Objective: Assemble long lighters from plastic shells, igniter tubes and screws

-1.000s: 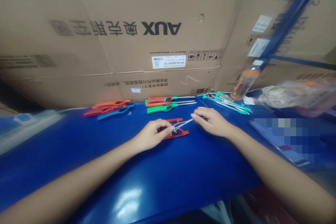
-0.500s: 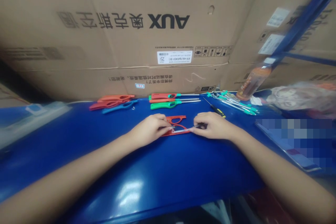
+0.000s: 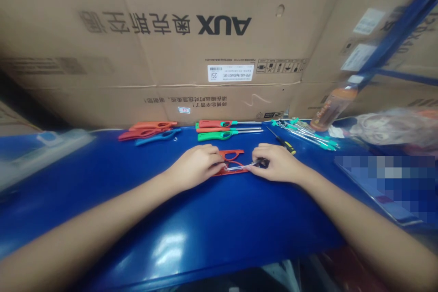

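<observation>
Two orange-red lighter shell halves (image 3: 236,153) lie in the middle of the blue table. My left hand (image 3: 201,164) is closed at the left end of the nearer half, its fingertips pinching something small that I cannot make out. A thin white wire (image 3: 236,168) runs over that half from my left fingertips to my right hand (image 3: 273,163). The right thumb and forefinger pinch the wire's right end, and a small dark part shows within that hand. A yellow-and-black screwdriver (image 3: 286,144) lies just beyond my right hand.
Behind the shell halves are assembled lighters (image 3: 215,136), loose handle shells (image 3: 150,131) and metal lighter tubes with green ends (image 3: 308,134). An orange drink bottle (image 3: 333,107) and a plastic bag (image 3: 379,127) stand back right. A large cardboard box (image 3: 153,54) walls off the back.
Both hands stay at the lighter shell with only slight finger movement. The wire's right part now sits slightly higher at my right fingertips. The whole view has shifted a little.
</observation>
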{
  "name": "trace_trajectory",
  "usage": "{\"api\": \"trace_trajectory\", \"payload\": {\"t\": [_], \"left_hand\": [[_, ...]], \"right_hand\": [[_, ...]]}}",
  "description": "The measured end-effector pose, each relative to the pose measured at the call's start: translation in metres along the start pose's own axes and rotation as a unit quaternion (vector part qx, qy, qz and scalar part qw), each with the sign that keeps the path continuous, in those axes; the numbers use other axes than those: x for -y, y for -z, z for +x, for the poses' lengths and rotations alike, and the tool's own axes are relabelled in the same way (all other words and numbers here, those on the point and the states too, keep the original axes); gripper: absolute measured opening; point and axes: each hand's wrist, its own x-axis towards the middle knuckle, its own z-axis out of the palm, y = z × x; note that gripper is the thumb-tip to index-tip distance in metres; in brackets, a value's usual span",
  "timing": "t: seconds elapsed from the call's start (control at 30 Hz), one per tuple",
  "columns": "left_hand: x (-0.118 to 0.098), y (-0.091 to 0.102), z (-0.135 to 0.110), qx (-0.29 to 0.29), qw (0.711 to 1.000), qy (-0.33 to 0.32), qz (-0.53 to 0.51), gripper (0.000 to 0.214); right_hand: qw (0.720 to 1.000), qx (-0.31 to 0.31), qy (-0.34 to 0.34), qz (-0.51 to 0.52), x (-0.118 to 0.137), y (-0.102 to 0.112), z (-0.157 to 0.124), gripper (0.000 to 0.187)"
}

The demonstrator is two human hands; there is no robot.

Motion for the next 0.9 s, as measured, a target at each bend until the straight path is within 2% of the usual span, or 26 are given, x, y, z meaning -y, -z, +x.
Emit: {"api": "trace_trajectory", "payload": {"t": [0.13, 0.33, 0.53, 0.77, 0.9], "left_hand": [[0.0003, 0.0025, 0.0003, -0.007, 1.0, -0.014, 0.014, 0.022], [-0.0033, 0.0062, -0.0007, -0.048, 0.997, -0.039, 0.051, 0.022], [-0.007, 0.0085, -0.0004, -0.058, 0.996, -0.029, 0.053, 0.021], [-0.0082, 0.01, 0.0007, -0.095, 0.995, -0.018, 0.019, 0.025], [-0.0076, 0.0099, 0.002, -0.057, 0.996, 0.033, -0.058, 0.02]], "right_hand": [[1.0, 0.006, 0.007, 0.001, -0.0004, 0.0009, -0.0006, 0.031], [1.0, 0.007, 0.009, -0.004, -0.0017, 0.0012, 0.0007, 0.039], [1.0, 0.02, 0.003, -0.006, -0.0009, 0.0018, 0.0017, 0.038], [1.0, 0.006, 0.018, -0.021, -0.0024, 0.0015, 0.0016, 0.034], [0.999, -0.008, 0.023, -0.047, -0.004, 0.0012, 0.0027, 0.034]]}}
